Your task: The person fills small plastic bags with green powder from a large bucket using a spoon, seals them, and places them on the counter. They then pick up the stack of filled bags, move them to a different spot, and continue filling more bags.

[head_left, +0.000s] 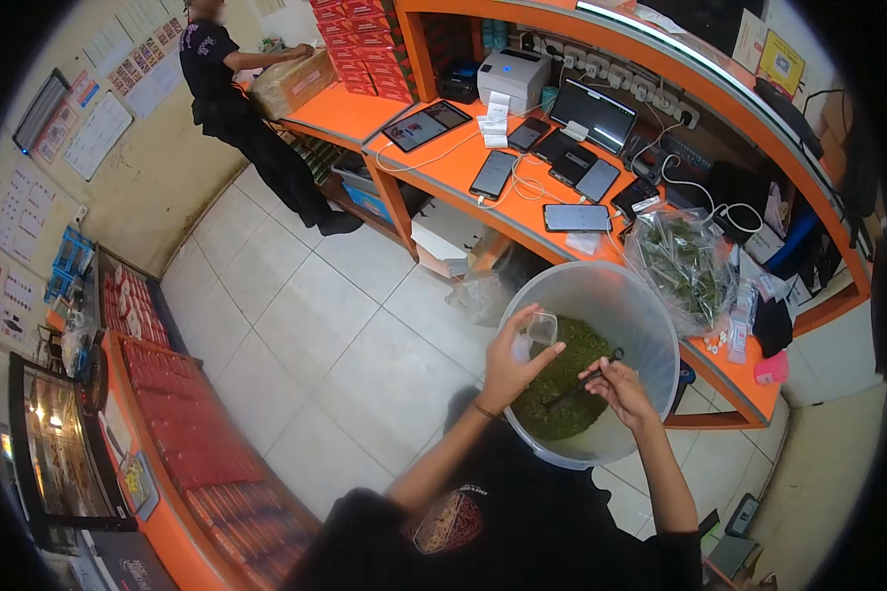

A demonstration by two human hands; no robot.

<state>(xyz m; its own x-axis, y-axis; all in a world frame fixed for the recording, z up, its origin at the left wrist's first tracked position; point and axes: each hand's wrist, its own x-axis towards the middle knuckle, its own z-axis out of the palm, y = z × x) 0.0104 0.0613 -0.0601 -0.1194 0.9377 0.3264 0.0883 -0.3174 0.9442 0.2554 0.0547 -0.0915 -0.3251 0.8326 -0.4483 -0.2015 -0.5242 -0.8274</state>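
A large translucent tub (650, 315) stands in front of me, with a green chopped mass (577, 422) at its bottom. Over the tub's left side, my left hand (514, 362) holds a small clear plastic cup (542, 331) between thumb and fingers. My right hand (621, 392) is closed around the handle of a black spoon (567, 396), whose lower end reaches down to the green mass. The cup is to the left of the spoon, apart from it. What the cup contains cannot be made out.
An orange counter (434, 177) beyond the tub bears phones, a tablet (427, 126), a printer (514, 79) and a plastic bag of greens (682, 261). Another person (256, 128) stands at the far left by a cardboard box (296, 84). Red stacked boxes (182, 414) line the left.
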